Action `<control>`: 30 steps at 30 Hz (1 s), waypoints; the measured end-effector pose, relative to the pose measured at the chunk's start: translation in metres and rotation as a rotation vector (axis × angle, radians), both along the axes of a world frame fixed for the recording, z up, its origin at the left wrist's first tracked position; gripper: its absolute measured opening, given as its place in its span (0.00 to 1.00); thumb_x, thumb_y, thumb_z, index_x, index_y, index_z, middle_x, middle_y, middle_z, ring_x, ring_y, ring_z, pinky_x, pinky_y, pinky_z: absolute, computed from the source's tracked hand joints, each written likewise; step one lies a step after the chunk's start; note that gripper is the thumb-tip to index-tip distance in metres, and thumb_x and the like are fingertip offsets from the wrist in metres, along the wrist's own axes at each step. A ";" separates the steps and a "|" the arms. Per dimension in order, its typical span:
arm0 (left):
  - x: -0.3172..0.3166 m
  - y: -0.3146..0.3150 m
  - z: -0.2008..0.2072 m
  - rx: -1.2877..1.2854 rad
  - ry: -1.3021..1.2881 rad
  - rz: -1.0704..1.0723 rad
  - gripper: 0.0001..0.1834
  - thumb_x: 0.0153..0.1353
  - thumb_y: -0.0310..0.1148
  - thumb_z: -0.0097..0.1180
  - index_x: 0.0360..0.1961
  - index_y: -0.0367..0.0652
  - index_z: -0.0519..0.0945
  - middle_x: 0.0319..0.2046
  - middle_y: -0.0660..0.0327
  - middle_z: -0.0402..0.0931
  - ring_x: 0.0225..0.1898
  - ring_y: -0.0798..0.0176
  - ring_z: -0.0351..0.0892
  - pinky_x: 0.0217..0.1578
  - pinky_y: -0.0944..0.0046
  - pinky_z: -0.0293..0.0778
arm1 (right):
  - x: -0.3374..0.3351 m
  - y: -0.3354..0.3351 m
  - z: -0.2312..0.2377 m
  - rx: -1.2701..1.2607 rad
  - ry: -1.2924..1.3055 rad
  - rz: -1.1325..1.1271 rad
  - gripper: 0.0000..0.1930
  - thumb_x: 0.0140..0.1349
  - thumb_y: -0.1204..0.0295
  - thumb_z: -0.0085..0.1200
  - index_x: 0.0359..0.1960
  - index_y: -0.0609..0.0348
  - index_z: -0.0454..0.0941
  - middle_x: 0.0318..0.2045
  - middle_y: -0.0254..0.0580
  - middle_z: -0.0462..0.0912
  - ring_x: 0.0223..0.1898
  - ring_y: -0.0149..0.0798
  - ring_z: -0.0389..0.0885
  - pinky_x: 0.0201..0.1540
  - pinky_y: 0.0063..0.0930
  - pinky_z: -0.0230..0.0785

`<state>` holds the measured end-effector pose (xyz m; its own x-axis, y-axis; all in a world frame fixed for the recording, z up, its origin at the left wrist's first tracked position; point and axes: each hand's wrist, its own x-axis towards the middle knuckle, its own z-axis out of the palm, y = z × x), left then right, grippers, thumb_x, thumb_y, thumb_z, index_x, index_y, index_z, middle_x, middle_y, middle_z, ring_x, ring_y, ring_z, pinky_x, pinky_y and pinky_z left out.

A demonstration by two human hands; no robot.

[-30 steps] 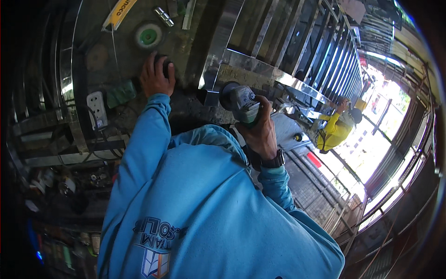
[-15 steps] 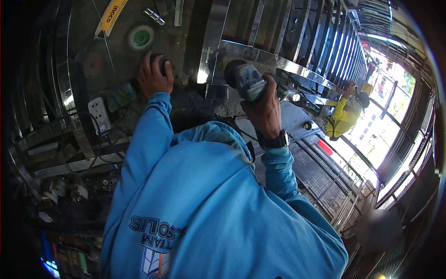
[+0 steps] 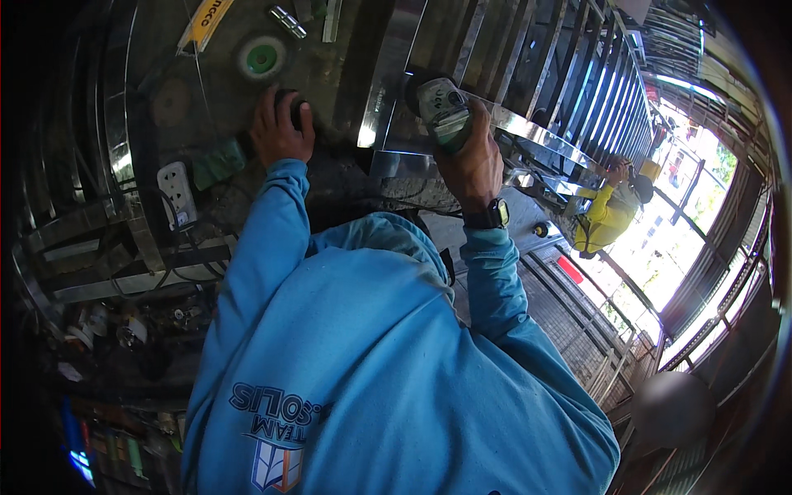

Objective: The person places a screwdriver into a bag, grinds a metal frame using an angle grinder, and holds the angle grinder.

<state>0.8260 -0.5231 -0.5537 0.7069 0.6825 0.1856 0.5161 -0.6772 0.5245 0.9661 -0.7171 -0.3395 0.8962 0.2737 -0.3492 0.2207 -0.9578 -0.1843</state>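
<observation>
My right hand [image 3: 472,169], a watch on its wrist, grips a grey-green angle grinder [image 3: 444,109]. The grinder's dark head lies over the corner of a shiny metal frame [image 3: 516,125]; whether the disc touches the metal is hard to see. On the dark worktop to the left, my left hand [image 3: 279,132] curls over a dark rounded object [image 3: 289,106], mostly hidden by its fingers and thumb. Just beyond this hand lies a pale abrasive disc with a green centre [image 3: 262,58].
A yellow tool [image 3: 206,23] and a metal socket-like cylinder [image 3: 287,21] lie at the far left. A white power strip [image 3: 176,194] with cords sits left of my left arm. Upright metal bars [image 3: 549,58] extend to the right. A person in yellow [image 3: 610,214] works farther right.
My right hand and the grinder have moved farther away from me, up along the frame's corner. My left hand stays on the dark object. The view has shifted slightly.
</observation>
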 end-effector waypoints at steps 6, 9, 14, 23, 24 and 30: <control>-0.001 -0.001 -0.002 -0.028 0.025 0.009 0.16 0.69 0.50 0.53 0.52 0.58 0.81 0.64 0.62 0.71 0.64 0.50 0.72 0.57 0.47 0.69 | 0.002 0.005 0.000 0.009 0.020 0.026 0.43 0.52 0.62 0.72 0.68 0.52 0.60 0.52 0.59 0.83 0.52 0.63 0.83 0.51 0.52 0.77; 0.001 -0.002 0.001 -0.047 0.040 0.015 0.16 0.69 0.50 0.53 0.52 0.58 0.81 0.65 0.63 0.71 0.64 0.50 0.71 0.58 0.47 0.69 | 0.003 0.004 -0.001 -0.003 0.019 0.045 0.44 0.52 0.62 0.72 0.68 0.53 0.60 0.52 0.58 0.83 0.52 0.63 0.83 0.51 0.52 0.76; -0.001 -0.001 -0.002 -0.051 0.039 0.010 0.16 0.69 0.50 0.54 0.53 0.58 0.81 0.65 0.63 0.71 0.64 0.50 0.71 0.58 0.46 0.69 | 0.003 0.004 -0.003 0.006 0.031 0.038 0.44 0.52 0.61 0.73 0.68 0.53 0.60 0.53 0.59 0.82 0.52 0.63 0.82 0.51 0.52 0.76; 0.000 -0.001 -0.002 -0.037 0.015 0.003 0.16 0.68 0.49 0.55 0.52 0.57 0.81 0.65 0.63 0.71 0.63 0.50 0.72 0.57 0.47 0.70 | -0.001 0.007 -0.004 0.000 0.026 0.039 0.42 0.53 0.63 0.71 0.68 0.52 0.60 0.54 0.60 0.81 0.53 0.64 0.82 0.51 0.52 0.77; 0.000 -0.001 -0.002 -0.031 0.018 0.006 0.15 0.68 0.49 0.54 0.52 0.58 0.81 0.64 0.64 0.71 0.63 0.51 0.73 0.56 0.47 0.70 | 0.000 0.007 -0.003 -0.006 0.039 0.026 0.42 0.53 0.63 0.71 0.68 0.52 0.60 0.54 0.60 0.81 0.53 0.64 0.82 0.51 0.52 0.77; -0.001 0.000 -0.002 -0.003 0.019 0.011 0.15 0.69 0.49 0.54 0.52 0.58 0.81 0.64 0.64 0.71 0.62 0.51 0.73 0.56 0.47 0.70 | 0.001 0.008 -0.004 -0.001 0.038 0.034 0.42 0.53 0.63 0.71 0.68 0.52 0.60 0.54 0.59 0.81 0.52 0.64 0.82 0.51 0.52 0.77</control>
